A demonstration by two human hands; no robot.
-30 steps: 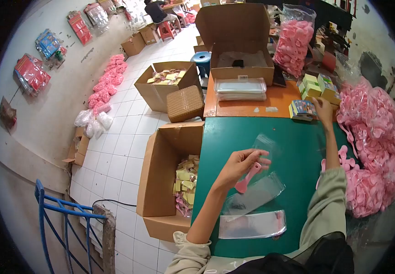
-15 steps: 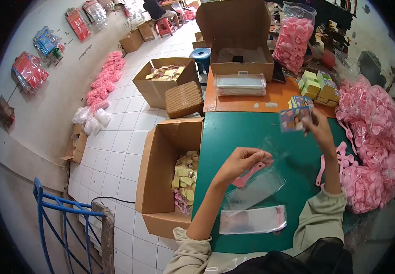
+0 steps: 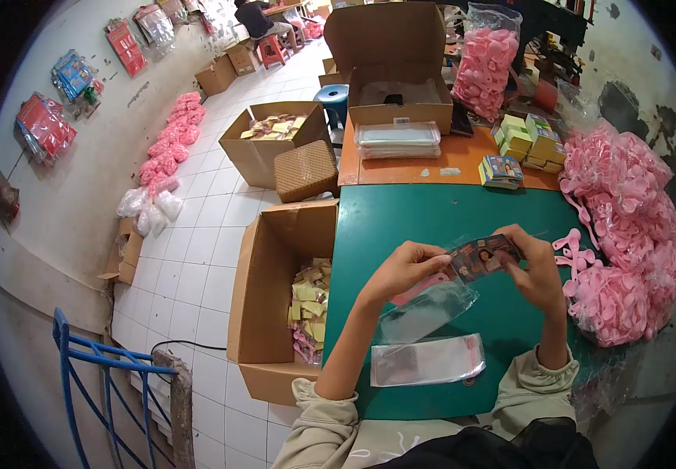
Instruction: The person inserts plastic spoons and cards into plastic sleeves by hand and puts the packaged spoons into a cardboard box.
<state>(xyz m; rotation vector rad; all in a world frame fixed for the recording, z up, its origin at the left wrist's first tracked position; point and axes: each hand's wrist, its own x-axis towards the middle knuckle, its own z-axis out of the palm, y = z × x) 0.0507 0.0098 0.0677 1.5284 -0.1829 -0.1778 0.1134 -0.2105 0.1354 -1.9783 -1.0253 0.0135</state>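
Observation:
My left hand point(image 3: 404, 272) is closed over the green table. It pinches a clear plastic bag point(image 3: 460, 298), and a pink spoon point(image 3: 418, 291) shows under its fingers. Between both hands is a dark printed card point(image 3: 475, 261), gripped at its right end by my right hand point(image 3: 537, 270). The card's left end meets the bag and my left fingertips; whether it is inside the bag I cannot tell. Below them, a stack of clear bags point(image 3: 429, 362) lies flat on the table.
Pink spoons in plastic bags point(image 3: 623, 234) are heaped along the right edge, with loose spoons point(image 3: 574, 252) beside them. Small card stacks point(image 3: 502, 172) stand at the back. A carton point(image 3: 252, 313) holding yellow packets point(image 3: 309, 301) stands left of the green table point(image 3: 389, 211).
My right hand has brought the card from the back card stack down and left to the bag at my left hand. The view has shifted slightly.

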